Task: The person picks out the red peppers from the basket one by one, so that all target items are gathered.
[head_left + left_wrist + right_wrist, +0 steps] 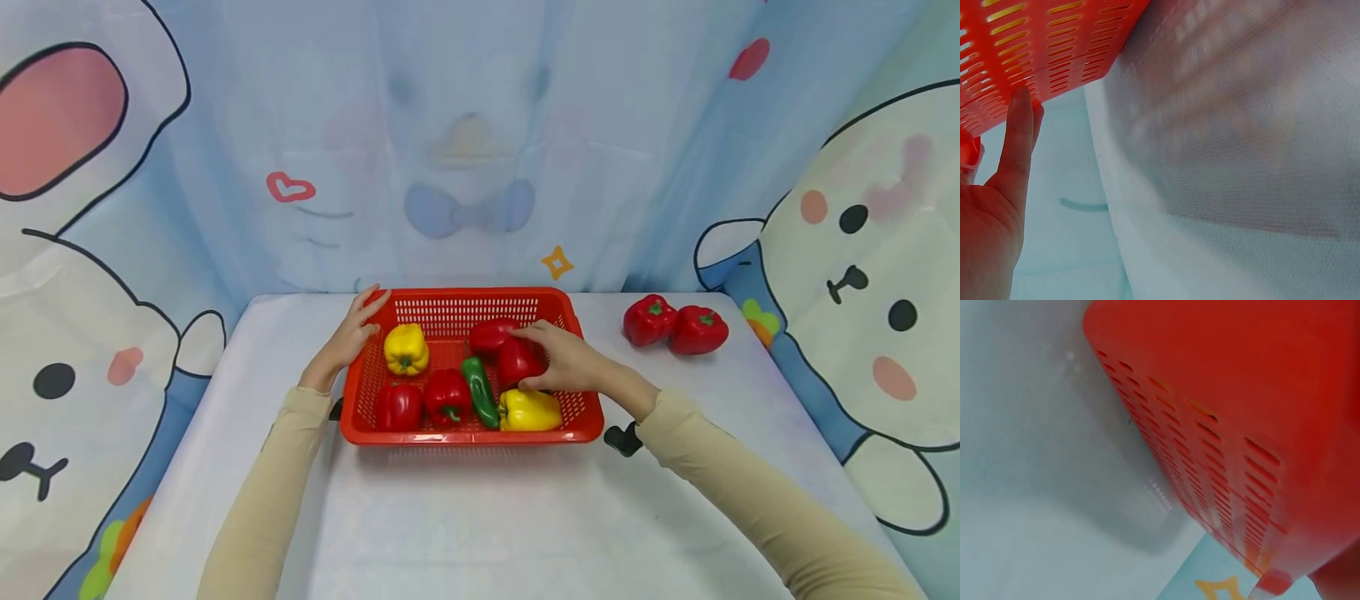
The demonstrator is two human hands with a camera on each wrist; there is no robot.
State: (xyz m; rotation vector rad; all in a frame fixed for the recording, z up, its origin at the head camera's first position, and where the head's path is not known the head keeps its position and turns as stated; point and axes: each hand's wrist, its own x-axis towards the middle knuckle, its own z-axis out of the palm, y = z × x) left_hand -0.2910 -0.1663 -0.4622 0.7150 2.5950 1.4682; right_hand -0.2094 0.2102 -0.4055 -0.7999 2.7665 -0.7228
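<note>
A red plastic basket (468, 437) with slotted walls stands on the table. My left hand (348, 337) holds its left rim near the back corner, straight fingers (1017, 134) touching the outer wall. Inside the basket, my right hand (561, 358) grips a red bell pepper (519, 360) between thumb and fingers. Another red bell pepper (493, 334) lies just behind it. A green pepper (480, 392) and a yellow bell pepper (530, 411) lie in front. The right wrist view shows mostly the basket's outer wall (1260, 387); the grip is hidden there.
Further left in the basket are a yellow bell pepper (407, 350) and two red bell peppers (399, 407). Outside it, two more red bell peppers (697, 330) sit at the table's back right. A patterned curtain (465, 100) hangs behind the white table (480, 517).
</note>
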